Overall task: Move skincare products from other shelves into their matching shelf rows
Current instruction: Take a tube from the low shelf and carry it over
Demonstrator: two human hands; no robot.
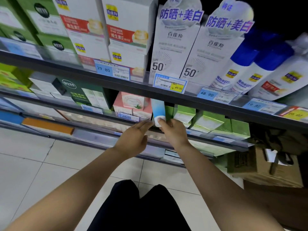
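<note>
Blue tube at the middle shelf, right hand on its cap: pulling out or setting in, cannot tell which.

Right hand (173, 130) pinches the white cap of the blue tube (158, 109), fingers curled round it; tube stands cap-down at the shelf edge (191, 132), between pink boxes (131, 104) and green boxes (185, 112), matching neither. Left hand (133, 139) just beside the cap, fingers straight and close together, holding nothing. Judgement: tube looks misplaced here. Next move calls for a firm hold low on the tube, clearing the shelf above (116, 79) without knocking neighbours.
</note>
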